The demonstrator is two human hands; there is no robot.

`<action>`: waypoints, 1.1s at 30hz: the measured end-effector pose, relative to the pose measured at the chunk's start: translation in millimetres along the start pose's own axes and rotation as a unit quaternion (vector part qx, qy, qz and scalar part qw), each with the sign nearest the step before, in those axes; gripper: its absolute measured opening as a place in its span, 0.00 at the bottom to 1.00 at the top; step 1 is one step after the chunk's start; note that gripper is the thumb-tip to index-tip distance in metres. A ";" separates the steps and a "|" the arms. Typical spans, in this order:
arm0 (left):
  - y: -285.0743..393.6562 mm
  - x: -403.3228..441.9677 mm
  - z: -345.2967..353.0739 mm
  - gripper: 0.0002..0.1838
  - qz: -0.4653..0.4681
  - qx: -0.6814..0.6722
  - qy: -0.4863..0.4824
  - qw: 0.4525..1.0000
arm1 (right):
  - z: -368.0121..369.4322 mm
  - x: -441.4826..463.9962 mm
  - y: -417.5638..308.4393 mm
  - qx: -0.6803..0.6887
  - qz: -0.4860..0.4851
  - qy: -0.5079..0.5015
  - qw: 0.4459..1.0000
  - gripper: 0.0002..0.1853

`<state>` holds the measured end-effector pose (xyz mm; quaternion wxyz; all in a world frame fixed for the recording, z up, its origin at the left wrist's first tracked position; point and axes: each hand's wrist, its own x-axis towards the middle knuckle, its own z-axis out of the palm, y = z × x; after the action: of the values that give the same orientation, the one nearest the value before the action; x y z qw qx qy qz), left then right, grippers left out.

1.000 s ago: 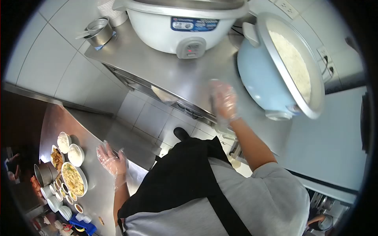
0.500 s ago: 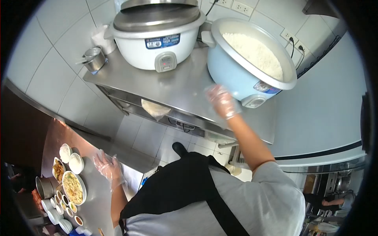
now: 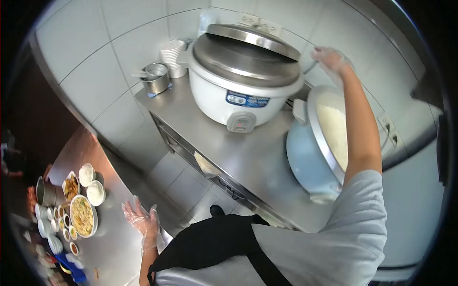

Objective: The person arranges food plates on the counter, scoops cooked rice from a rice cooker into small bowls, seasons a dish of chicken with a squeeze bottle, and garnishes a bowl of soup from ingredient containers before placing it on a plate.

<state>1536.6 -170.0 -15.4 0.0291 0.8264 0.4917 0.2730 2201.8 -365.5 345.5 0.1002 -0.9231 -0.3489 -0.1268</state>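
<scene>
My right hand (image 3: 334, 62), in a clear plastic glove, is raised beside the metal lid (image 3: 255, 40) propped at a tilt on the white rice cooker (image 3: 210, 90). Its fingers reach out toward the lid without touching it, and nothing shows in them. Below that arm stands a light-blue rice cooker (image 3: 307, 157), uncovered, with white rice (image 3: 334, 133) inside; my forearm hides part of it. My left hand (image 3: 143, 221), also gloved, is open with fingers spread at the edge of the steel counter (image 3: 119, 243), holding nothing.
On the left counter are a fried rice dish (image 3: 82, 217), rice bowls (image 3: 95, 193), small sauce cups and stacked white dishes (image 3: 46, 229). A metal pot (image 3: 156, 83) and stacked white cups (image 3: 173, 57) stand left of the white cooker. Wall sockets (image 3: 389, 128) have cords plugged in.
My right hand has risen from in front of the blue cooker to beside the propped lid. My view has turned, shifting both cookers right and down. My left hand stays spread near the counter edge.
</scene>
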 end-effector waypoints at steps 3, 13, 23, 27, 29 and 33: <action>33.0 -10.3 -6.1 0.40 -0.037 -0.008 -0.030 0.999 | 42.3 97.2 -42.8 0.180 0.039 0.028 0.983 0.30; 51.0 -74.7 -26.0 0.42 -0.209 0.013 -0.033 0.977 | 107.7 249.6 -119.8 0.021 -0.094 -0.074 0.993 0.27; 29.4 -88.3 -42.4 0.40 -0.116 -0.004 0.014 0.993 | -43.5 37.1 -8.6 0.069 0.022 0.203 0.976 0.26; 19.1 -115.3 -61.3 0.40 -0.094 -0.006 0.007 0.995 | -58.6 -71.6 77.9 0.067 0.018 0.227 0.971 0.25; 15.3 -133.8 -72.2 0.40 -0.083 -0.009 0.009 0.996 | -57.5 -127.1 92.5 0.055 0.051 0.215 0.974 0.24; 3.2 -175.4 -86.8 0.40 -0.053 -0.020 0.013 0.998 | -38.6 -200.5 133.1 0.053 0.076 0.187 0.978 0.22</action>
<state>1433.1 -336.1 -14.8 0.0536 0.7948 0.5297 0.2912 2139.4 -598.1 308.4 0.2217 -0.9004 -0.2586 -0.2706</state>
